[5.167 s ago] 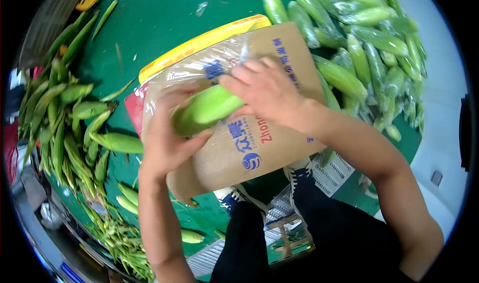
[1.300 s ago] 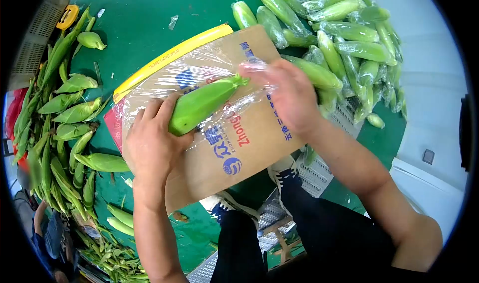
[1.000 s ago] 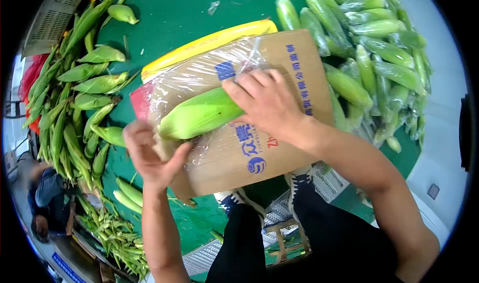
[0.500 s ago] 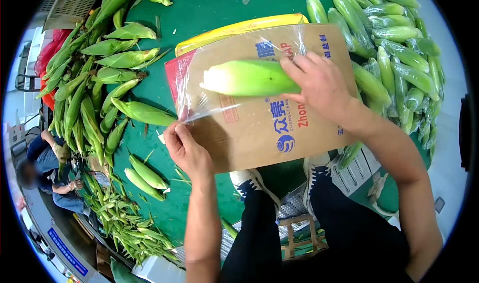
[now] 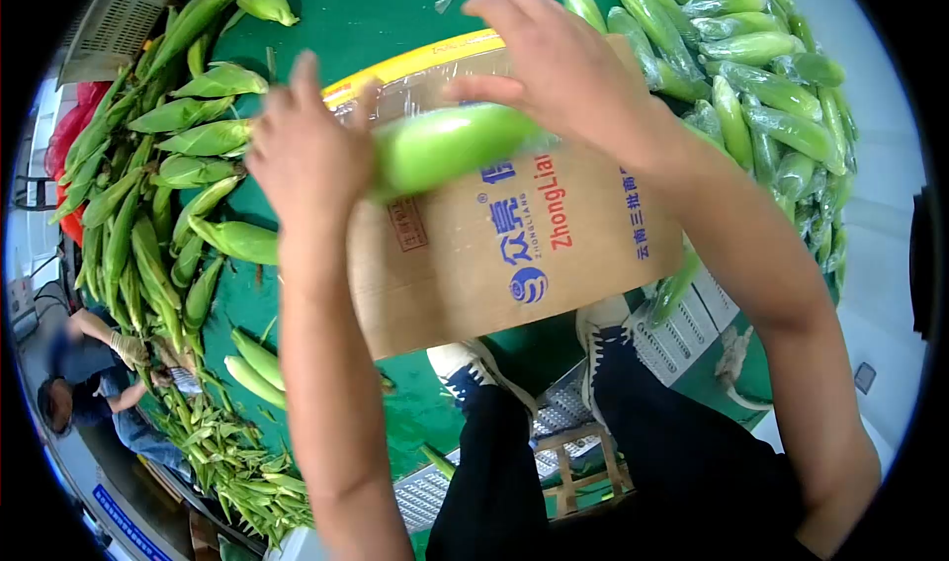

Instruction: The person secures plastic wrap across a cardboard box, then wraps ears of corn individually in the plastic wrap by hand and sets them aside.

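A green corn cob (image 5: 450,149), blurred, lies crosswise above a cardboard box piece (image 5: 445,284) printed in blue and red. My left hand (image 5: 316,141) is at the cob's left end, fingers spread and raised. Over the right end is my right hand (image 5: 559,67), its fingers apart and extended beyond the cob. Clear film shows faintly around the cob. The yellow wrap box (image 5: 425,59) lies along the far edge of the cardboard, partly hidden by my hands.
Film-wrapped cobs (image 5: 751,96) are heaped at the right. Unwrapped cobs in husks (image 5: 148,195) pile up at the left, above loose husk strips (image 5: 237,472). A co-worker (image 5: 89,393) with gloved hands is at the lower left. A wooden stool (image 5: 573,467) stands below.
My left hand has moved up from the cardboard's lower left corner, and its pinch has opened. My right hand has moved up and let go of the cob's right end.
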A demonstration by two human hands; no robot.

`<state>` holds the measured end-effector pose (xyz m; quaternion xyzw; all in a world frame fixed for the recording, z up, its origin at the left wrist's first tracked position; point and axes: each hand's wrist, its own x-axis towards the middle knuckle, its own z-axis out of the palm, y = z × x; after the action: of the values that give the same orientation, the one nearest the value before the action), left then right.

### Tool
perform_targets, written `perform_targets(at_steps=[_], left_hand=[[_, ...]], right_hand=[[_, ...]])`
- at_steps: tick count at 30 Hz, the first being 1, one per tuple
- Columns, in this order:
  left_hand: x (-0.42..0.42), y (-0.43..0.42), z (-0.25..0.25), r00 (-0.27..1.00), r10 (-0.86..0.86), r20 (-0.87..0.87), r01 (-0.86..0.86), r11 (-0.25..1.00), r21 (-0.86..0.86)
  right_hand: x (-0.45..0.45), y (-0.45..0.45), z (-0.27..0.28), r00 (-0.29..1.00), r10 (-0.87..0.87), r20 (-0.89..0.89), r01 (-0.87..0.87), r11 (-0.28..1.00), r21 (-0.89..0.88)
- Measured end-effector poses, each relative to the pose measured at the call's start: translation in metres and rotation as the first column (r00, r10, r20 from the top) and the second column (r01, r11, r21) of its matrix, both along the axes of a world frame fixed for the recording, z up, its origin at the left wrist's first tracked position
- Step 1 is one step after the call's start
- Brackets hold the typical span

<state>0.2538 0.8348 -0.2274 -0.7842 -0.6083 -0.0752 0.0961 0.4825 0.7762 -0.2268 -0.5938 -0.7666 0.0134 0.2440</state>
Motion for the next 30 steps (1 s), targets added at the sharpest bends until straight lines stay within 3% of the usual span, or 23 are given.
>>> perform_targets(at_steps=[1,2,3,5,6,10,12,13,16,18,19,20,22,27,29,30], left_hand=[[-0.003,0.024,-0.002,0.986,-0.055,0.159,0.040,0.995,0.096],[-0.008,0.032,0.003,0.961,-0.127,0.247,0.133,0.991,-0.007],[-0.009,0.036,0.008,0.920,-0.195,0.339,0.238,0.967,-0.090],[-0.004,0.016,-0.001,0.873,-0.436,0.218,0.392,0.894,0.218],[0.002,0.000,0.003,0.816,-0.513,0.266,0.476,0.858,0.192],[0.011,-0.047,0.008,0.801,-0.598,0.006,0.598,0.801,-0.023],[0.008,-0.056,0.010,0.770,-0.636,-0.055,0.636,0.771,-0.004],[0.007,-0.055,0.020,0.725,-0.688,0.045,0.688,0.717,-0.112],[0.010,-0.070,0.027,0.743,-0.616,0.264,0.669,0.666,-0.329],[0.016,-0.064,0.037,0.821,-0.512,0.254,0.555,0.606,-0.570],[0.017,-0.060,0.041,0.857,-0.460,0.232,0.485,0.568,-0.665],[0.015,-0.061,0.038,0.838,-0.458,0.298,0.536,0.588,-0.606],[0.016,-0.056,0.045,0.824,-0.423,0.377,0.557,0.480,-0.677],[0.008,-0.077,0.036,0.821,-0.414,0.393,0.478,0.120,-0.870],[-0.003,-0.102,0.033,0.764,-0.409,0.499,0.515,-0.078,-0.854],[-0.001,-0.117,0.034,0.819,-0.338,0.464,0.412,-0.216,-0.885]], right_hand=[[-0.001,0.009,0.001,1.000,0.005,0.002,-0.005,0.999,-0.033],[-0.006,0.010,0.000,0.993,0.111,0.041,-0.104,0.986,-0.130],[-0.009,0.014,-0.008,0.992,0.100,0.074,-0.092,0.990,-0.105],[-0.013,0.018,-0.034,0.989,0.061,0.134,-0.053,0.997,-0.059],[-0.011,0.024,-0.036,0.991,0.063,0.121,-0.052,0.994,-0.092],[-0.008,-0.003,-0.012,0.976,0.203,-0.082,-0.219,0.894,-0.392],[-0.006,-0.016,0.008,0.942,0.212,-0.260,-0.335,0.637,-0.694],[-0.003,-0.018,0.017,0.921,0.181,-0.345,-0.389,0.466,-0.795],[0.002,-0.006,0.043,0.899,0.361,-0.249,-0.332,0.190,-0.924],[0.005,0.003,0.002,0.892,0.357,-0.279,-0.452,0.676,-0.582],[0.006,0.008,-0.021,0.889,0.363,-0.278,-0.442,0.841,-0.313],[0.005,0.008,-0.040,0.904,0.401,-0.147,-0.427,0.858,-0.285],[-0.002,0.006,-0.062,0.888,0.444,0.119,-0.411,0.883,-0.225],[-0.007,-0.013,-0.070,0.862,0.475,0.176,-0.428,0.869,-0.249],[-0.010,-0.016,-0.071,0.877,0.441,0.192,-0.396,0.889,-0.231],[-0.009,-0.017,-0.070,0.876,0.446,0.183,-0.405,0.887,-0.223]])
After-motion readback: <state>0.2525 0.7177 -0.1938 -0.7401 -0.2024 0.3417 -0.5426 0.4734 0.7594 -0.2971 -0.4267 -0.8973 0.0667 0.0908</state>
